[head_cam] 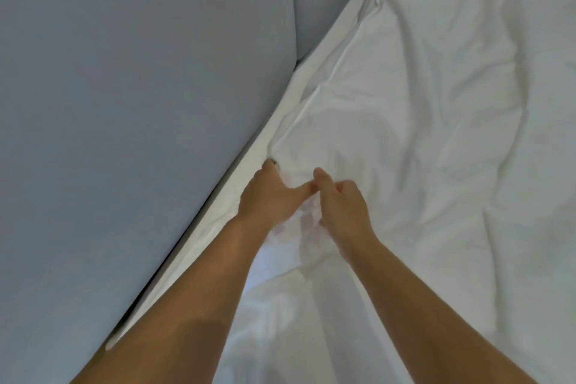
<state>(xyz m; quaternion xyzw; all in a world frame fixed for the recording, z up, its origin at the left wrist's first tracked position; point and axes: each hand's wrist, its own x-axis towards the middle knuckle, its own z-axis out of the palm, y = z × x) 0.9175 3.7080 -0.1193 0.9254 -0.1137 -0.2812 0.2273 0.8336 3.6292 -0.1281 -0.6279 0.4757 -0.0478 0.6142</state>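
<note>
- Sheet (405, 109): white, wrinkled, spread over the bed and filling the right half of the view; its left edge runs diagonally from bottom left to top right, along the wall.
- Folds fan out from the spot where the hands meet, at the sheet's left edge, lower centre of the view.
- Left hand (269, 196): back up, fingers curled down over the sheet's edge with their tips buried in the fabric, so it grips the sheet. Thumb sticks out to the right and touches the right hand.
- Right hand (341, 207): just beside the left, back up, fingers curled in on a bunch of the sheet, one finger poking up past the left thumb. It holds the fabric, though blur hides the exact pinch.
- A small bunch of fabric sits between and under the two hands.
- Both forearms are bare and come in from the bottom edge, left forearm (187, 305) over the sheet's border, right forearm (414, 305) over the sheet itself.
- Gap (174, 256): a thin dark line between the sheet's edge and the wall.
- Wall (124, 78): plain grey-blue, takes the whole left half; a vertical seam (293, 9) splits it into two panels near top centre.
</note>
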